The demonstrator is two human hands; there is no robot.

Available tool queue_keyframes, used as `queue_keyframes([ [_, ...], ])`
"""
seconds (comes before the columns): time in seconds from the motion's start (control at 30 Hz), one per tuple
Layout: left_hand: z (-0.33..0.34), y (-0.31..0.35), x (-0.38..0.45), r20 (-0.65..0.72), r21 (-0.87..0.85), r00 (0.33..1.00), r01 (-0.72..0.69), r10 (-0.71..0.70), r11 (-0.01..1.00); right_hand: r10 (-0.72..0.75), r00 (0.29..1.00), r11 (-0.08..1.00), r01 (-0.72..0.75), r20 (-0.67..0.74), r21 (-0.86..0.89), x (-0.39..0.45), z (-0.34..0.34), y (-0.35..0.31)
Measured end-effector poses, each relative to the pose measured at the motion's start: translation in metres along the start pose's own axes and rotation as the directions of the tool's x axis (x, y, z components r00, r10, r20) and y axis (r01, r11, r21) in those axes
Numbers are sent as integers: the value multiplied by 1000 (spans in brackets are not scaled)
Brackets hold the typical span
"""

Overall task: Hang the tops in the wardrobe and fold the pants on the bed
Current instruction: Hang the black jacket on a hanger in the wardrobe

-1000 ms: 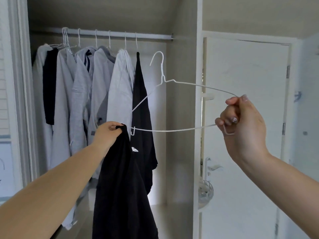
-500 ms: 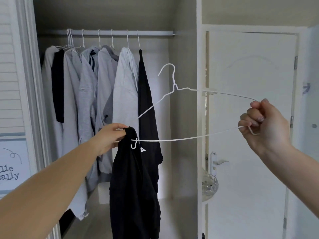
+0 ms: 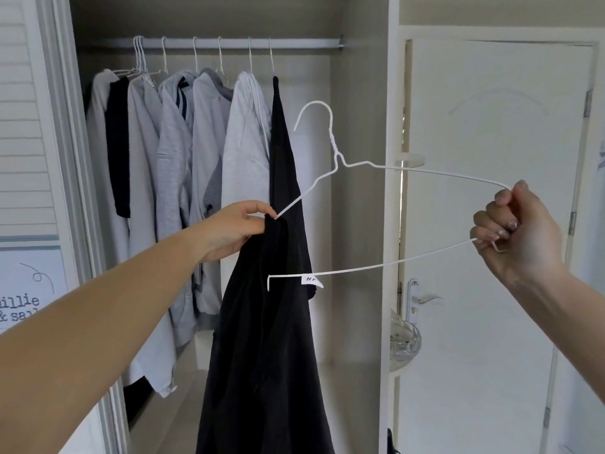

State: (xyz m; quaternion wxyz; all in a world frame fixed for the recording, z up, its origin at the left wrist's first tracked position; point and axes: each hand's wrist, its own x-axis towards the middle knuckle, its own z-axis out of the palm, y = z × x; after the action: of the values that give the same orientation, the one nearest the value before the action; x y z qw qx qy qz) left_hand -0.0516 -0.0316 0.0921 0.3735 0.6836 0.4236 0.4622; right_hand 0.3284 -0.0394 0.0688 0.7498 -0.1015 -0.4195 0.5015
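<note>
At chest height before the open wardrobe, the left hand pinches the top edge of a black top, and the right hand has its fingers curled round one end of a white wire hanger. The hanger's long axis runs across the view, from the right hand toward the left. Its free arm slopes down to the left hand, and the tip meets the pinched cloth there; whether it has entered the garment cannot be told. The lower wire crosses in front of the top, which hangs straight down from the left hand. The left hand is therefore the nearer one to the insertion point. Above and behind, the rail carries hung tops, with bare rail to their right.
</note>
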Motion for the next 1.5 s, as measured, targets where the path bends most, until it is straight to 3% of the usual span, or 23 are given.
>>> queue_keyframes([
  [0.37, 36, 17, 16, -122, 207, 957, -235, 263, 950, 21, 1000, 998, -22, -10, -53, 0, -16, 15],
  [0.47, 38, 23, 18, -28, 262, 969, -229, 245, 937, -25, 1000, 989, 25, 0, -144, 7, -16, 6],
  [0.53, 38, 21, 19, -40, 286, 969, -224, 245, 932, -93, 995, 950, 96, 24, -298, 12, -17, 2],
  [0.57, 38, 19, 20, -71, 300, 965, -221, 253, 928, -162, 986, 871, 164, 46, -463, 13, -18, 1],
  [0.6, 38, 16, 21, -113, 312, 960, -210, 256, 927, -265, 961, 707, 246, 74, -664, 13, -20, 0],
  [0.67, 37, 11, 24, -202, 312, 949, -173, 244, 934, -474, 852, 173, 335, 220, -926, 10, -23, 1],
  [0.7, 37, 9, 25, -236, 304, 942, -161, 238, 939, -518, 763, -55, 421, 386, -905, 5, -20, 6],
  [0.73, 38, 8, 27, -260, 295, 936, -157, 237, 943, -502, 667, -200, 529, 550, -825, -4, -13, 15],
  [0.77, 40, 7, 28, -275, 290, 930, -159, 242, 944, -450, 590, -251, 636, 670, -730, -15, -2, 27],
  [0.83, 45, 8, 30, -287, 293, 923, -169, 256, 941, -292, 510, -183, 801, 809, -570, -40, 21, 61],
  [0.9, 52, 10, 32, -281, 289, 922, -184, 267, 940, -68, 579, -14, 814, 812, -581, -63, 41, 94],
  [1.0, 58, 14, 33, -277, 300, 912, -217, 302, 929, 297, 757, 171, 557, 581, -813, -79, 62, 135],
  [1.1, 58, 18, 32, -295, 304, 900, -231, 322, 924, 482, 789, 317, 249, 382, -915, -80, 70, 165],
  [1.17, 55, 21, 31, -302, 299, 895, -237, 327, 924, 446, 828, 378, 168, 338, -910, -81, 69, 179],
  [1.23, 51, 23, 30, -322, 286, 888, -240, 329, 928, 219, 905, 409, 255, 365, -876, -82, 63, 187],
  [1.33, 42, 22, 28, -351, 256, 879, -241, 323, 936, -133, 901, 463, 424, 413, -778, -78, 56, 189],
  [1.4, 38, 20, 26, -354, 239, 877, -249, 323, 938, -156, 909, 489, 411, 386, -769, -72, 59, 190],
  [1.5, 37, 18, 25, -346, 224, 878, -265, 331, 938, 25, 933, 510, 297, 359, -807, -69, 64, 195],
])
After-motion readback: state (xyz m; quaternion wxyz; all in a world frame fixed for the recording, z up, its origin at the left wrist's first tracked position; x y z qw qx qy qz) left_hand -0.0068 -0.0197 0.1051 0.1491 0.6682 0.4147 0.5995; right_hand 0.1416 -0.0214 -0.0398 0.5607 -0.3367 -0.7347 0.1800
